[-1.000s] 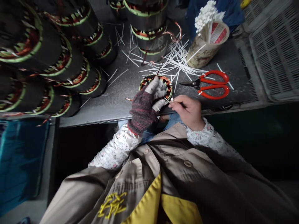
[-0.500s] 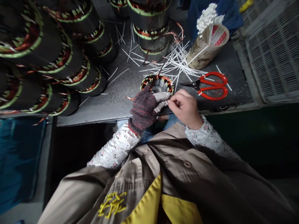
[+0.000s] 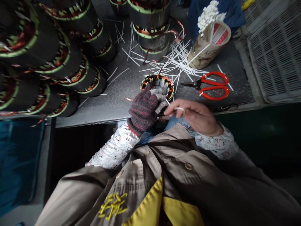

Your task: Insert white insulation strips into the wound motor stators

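A small motor stator (image 3: 169, 82) with copper windings and a green-yellow rim sits at the bench's front edge. My left hand (image 3: 144, 105), in a dark knitted glove with grey fingertips, is closed on its near side, fingers curled over the rim. A white cord (image 3: 179, 108) runs from near the left fingertips to my right hand (image 3: 196, 115). The bare right hand pinches this cord just right of the stator. Where the cord meets the stator is partly hidden by the left fingers. Red-handled scissors (image 3: 215, 85) lie to the right, blades toward the stator.
Stacked larger stators (image 3: 68, 67) crowd the left, and another stack (image 3: 152, 34) stands behind. Loose white cords (image 3: 180, 59) are scattered on the bench (image 3: 117, 103). A tape-wrapped tube (image 3: 202, 51) holding white cords stands back right, beside a grey plastic crate (image 3: 272, 50).
My right hand has moved right and slightly down, away from the left fingers, with more white cord showing. My left fingers have curled slightly; the stator has stayed in place.
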Demonstrator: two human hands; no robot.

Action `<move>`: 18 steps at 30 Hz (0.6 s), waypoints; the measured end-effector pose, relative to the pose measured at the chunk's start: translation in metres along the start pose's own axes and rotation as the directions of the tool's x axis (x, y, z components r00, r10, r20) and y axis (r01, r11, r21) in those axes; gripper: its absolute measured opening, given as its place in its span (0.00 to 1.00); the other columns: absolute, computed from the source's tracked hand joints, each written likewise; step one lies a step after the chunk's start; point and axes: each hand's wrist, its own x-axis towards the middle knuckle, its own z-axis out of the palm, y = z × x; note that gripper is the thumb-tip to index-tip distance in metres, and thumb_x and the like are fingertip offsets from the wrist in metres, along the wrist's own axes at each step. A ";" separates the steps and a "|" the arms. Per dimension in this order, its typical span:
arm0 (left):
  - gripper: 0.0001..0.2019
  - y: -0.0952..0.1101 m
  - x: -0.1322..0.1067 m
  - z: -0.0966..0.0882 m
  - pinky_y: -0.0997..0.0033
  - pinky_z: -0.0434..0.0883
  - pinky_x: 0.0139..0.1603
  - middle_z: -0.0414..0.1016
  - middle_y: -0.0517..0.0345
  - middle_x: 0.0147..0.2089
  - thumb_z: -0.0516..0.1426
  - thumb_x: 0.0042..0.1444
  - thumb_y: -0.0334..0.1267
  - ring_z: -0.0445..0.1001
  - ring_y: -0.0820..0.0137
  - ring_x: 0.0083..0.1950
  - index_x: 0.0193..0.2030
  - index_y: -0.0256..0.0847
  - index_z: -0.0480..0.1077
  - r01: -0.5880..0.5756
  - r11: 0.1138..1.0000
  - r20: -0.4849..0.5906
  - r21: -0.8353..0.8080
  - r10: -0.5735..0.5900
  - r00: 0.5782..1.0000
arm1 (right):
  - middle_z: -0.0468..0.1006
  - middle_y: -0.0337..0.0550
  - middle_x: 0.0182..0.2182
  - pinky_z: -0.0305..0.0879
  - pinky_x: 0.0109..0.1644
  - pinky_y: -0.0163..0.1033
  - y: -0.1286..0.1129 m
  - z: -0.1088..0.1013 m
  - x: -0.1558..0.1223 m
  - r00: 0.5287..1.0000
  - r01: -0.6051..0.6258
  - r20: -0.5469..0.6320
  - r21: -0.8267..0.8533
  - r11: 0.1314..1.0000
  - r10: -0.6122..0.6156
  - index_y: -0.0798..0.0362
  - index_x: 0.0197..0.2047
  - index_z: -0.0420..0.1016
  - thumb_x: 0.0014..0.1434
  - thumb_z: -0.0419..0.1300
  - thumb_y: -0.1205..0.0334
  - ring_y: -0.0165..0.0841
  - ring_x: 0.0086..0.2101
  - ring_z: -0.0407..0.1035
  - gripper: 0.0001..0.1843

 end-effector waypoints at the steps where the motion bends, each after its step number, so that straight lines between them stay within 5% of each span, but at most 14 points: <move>1: 0.07 -0.001 0.000 0.000 0.56 0.77 0.61 0.82 0.52 0.49 0.55 0.70 0.41 0.80 0.62 0.57 0.46 0.42 0.72 -0.003 1.000 0.013 0.019 0.003 1.000 | 0.76 0.41 0.29 0.71 0.37 0.41 0.002 0.000 -0.003 0.999 -0.030 -0.021 0.069 0.997 0.031 0.51 0.31 0.74 0.69 0.57 0.48 0.33 0.33 0.73 0.19; 5: 0.09 0.002 -0.003 0.006 0.57 0.76 0.63 0.82 0.53 0.46 0.56 0.70 0.42 0.81 0.64 0.54 0.44 0.41 0.73 -0.004 0.996 0.024 0.086 0.002 1.000 | 0.65 0.35 0.20 0.63 0.28 0.37 -0.005 -0.001 -0.005 0.975 -0.014 -0.216 0.177 0.984 0.053 0.51 0.25 0.68 0.67 0.61 0.51 0.28 0.23 0.62 0.20; 8: 0.10 0.011 -0.004 0.021 0.54 0.73 0.66 0.82 0.49 0.46 0.55 0.70 0.42 0.81 0.62 0.54 0.46 0.38 0.73 -0.022 0.990 0.020 0.137 0.019 1.000 | 0.63 0.35 0.21 0.70 0.33 0.40 0.001 -0.001 0.021 0.941 0.071 -0.337 0.144 0.987 -0.018 0.50 0.25 0.63 0.65 0.62 0.48 0.30 0.25 0.66 0.22; 13: 0.11 0.026 -0.003 0.031 0.51 0.70 0.70 0.80 0.48 0.54 0.52 0.72 0.40 0.78 0.62 0.60 0.54 0.39 0.71 -0.043 0.983 0.059 0.178 0.033 0.998 | 0.71 0.39 0.29 0.74 0.37 0.41 0.041 -0.002 0.061 0.893 0.028 -0.437 -0.191 0.981 -0.110 0.49 0.34 0.66 0.72 0.47 0.42 0.30 0.31 0.73 0.23; 18: 0.16 0.011 0.000 -0.006 0.47 0.68 0.71 0.81 0.51 0.57 0.51 0.73 0.40 0.78 0.61 0.61 0.63 0.40 0.66 -0.226 0.959 0.114 0.172 0.209 0.971 | 0.78 0.43 0.40 0.76 0.46 0.46 0.044 -0.004 0.021 0.800 0.098 -0.416 -0.619 0.779 -0.431 0.47 0.37 0.72 0.69 0.57 0.54 0.35 0.40 0.75 0.09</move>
